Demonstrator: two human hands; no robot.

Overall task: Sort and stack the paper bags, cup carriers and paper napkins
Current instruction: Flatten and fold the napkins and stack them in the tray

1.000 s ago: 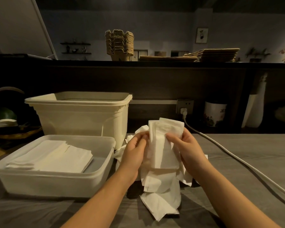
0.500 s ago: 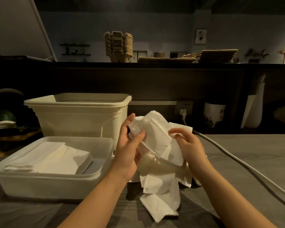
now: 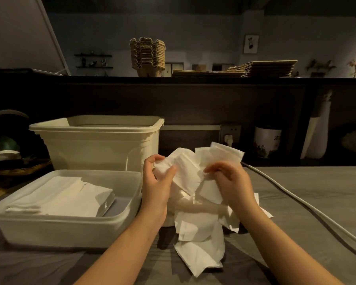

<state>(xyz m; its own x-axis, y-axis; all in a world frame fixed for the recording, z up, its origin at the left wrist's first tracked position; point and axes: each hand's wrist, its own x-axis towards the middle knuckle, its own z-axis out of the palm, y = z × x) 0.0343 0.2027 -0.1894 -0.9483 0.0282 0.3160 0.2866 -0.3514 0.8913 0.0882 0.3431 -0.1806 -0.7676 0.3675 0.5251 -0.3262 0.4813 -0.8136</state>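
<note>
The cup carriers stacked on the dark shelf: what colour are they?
The cup carriers are light brown, like raw cardboard, seen in the head view.

You stand at what reads as a café service counter: pulp cup carriers [image 3: 147, 56] and flat paper bags [image 3: 263, 68] stacked on the dark ledge [image 3: 49, 80], folded napkins [image 3: 66, 198] in a plastic tub [image 3: 60, 233], ornaments [image 3: 93, 63] on wall shelves [image 3: 94, 67].

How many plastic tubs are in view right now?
2. A shallow tub sits front left, holding stacked napkins; a taller tub stands right behind it. The dark left edge could hide more.
</note>
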